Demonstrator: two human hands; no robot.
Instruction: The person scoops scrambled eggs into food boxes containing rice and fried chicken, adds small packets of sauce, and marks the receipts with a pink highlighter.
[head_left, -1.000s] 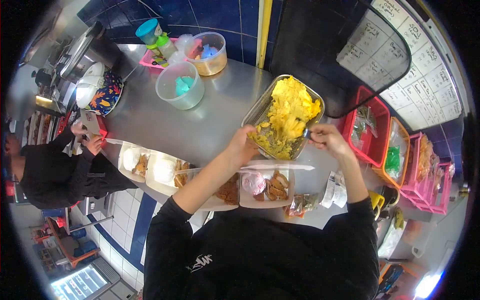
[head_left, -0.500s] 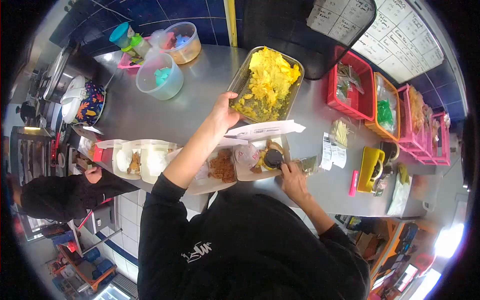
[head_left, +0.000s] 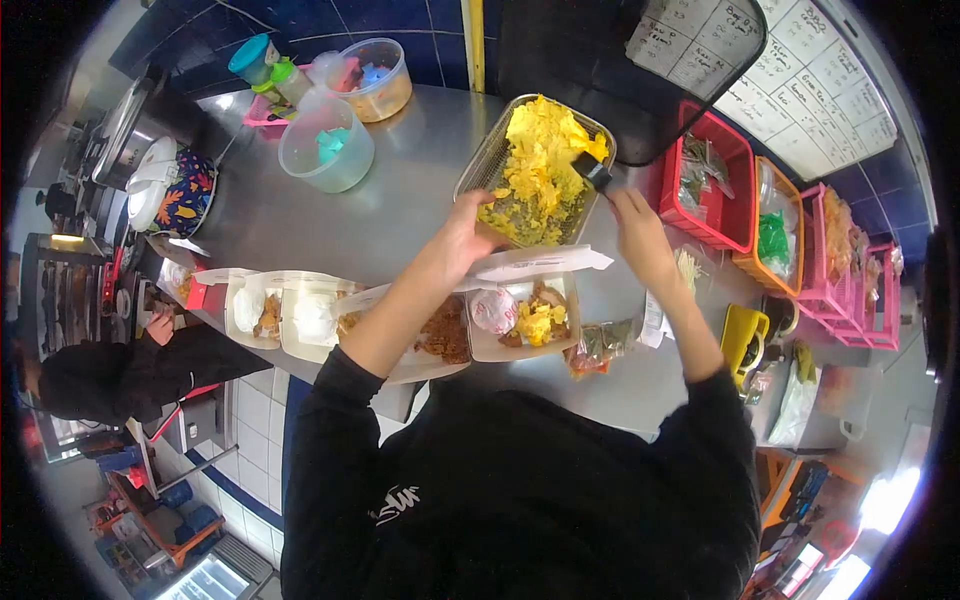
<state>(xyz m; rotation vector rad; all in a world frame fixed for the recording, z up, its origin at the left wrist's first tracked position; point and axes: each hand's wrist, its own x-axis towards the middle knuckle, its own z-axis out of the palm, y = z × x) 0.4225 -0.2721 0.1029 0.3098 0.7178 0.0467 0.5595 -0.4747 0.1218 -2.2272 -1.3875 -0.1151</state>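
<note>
A metal tray holds yellow scrambled egg. My left hand grips the tray's near left edge. My right hand is closed on the handle of a black scoop, whose head is at the right side of the egg. Below the tray, an open paper food box contains a round white-and-pink wrapped item, browned food and a heap of egg. To its left, another box with crumbly fried food lies partly under my left forearm.
More open boxes with rice line the counter's left. Clear tubs stand behind them. Red and orange baskets are at the right, near a yellow container. Packets lie beside the egg box. Another person is at far left.
My right hand has moved the scoop up from the food box to the tray. Egg now shows in the box where the scoop was. My left hand still holds the tray.
</note>
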